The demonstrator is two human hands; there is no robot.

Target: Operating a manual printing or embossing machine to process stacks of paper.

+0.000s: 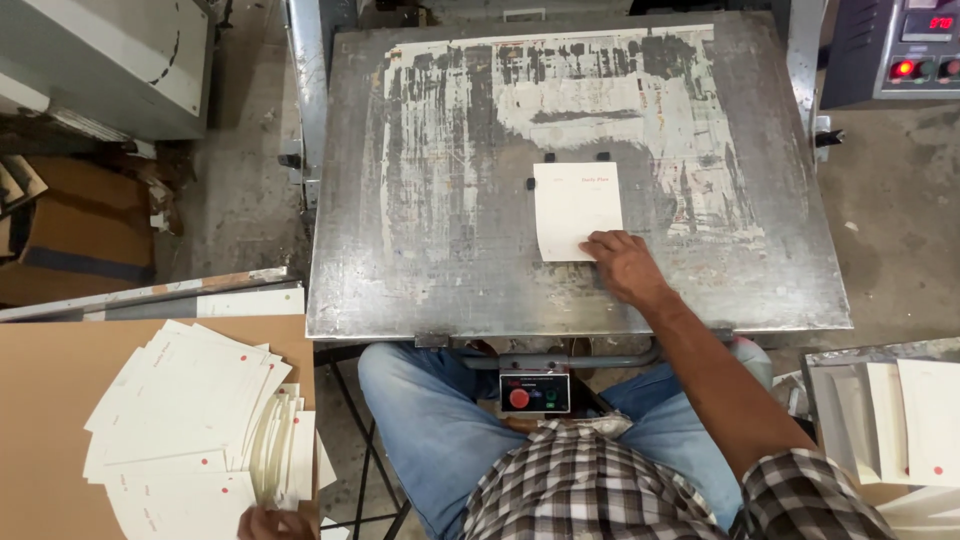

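A small cream sheet (576, 210) with faint red print lies on the worn metal plate (440, 230), set against small black stops at its top and left edges. My right hand (625, 265) rests on the plate with its fingertips on the sheet's lower right corner. My left hand (268, 523) is at the bottom left, only partly in view, touching the lower edge of a fanned pile of like sheets (195, 430) on a brown board (50, 430). Whether it grips any of them is hidden.
A control box with a red and a green button (534, 393) sits under the plate's front edge between my knees. More sheets stand in a tray (895, 420) at the right. A panel with red lights (905, 50) is top right. Cardboard (70, 235) lies left.
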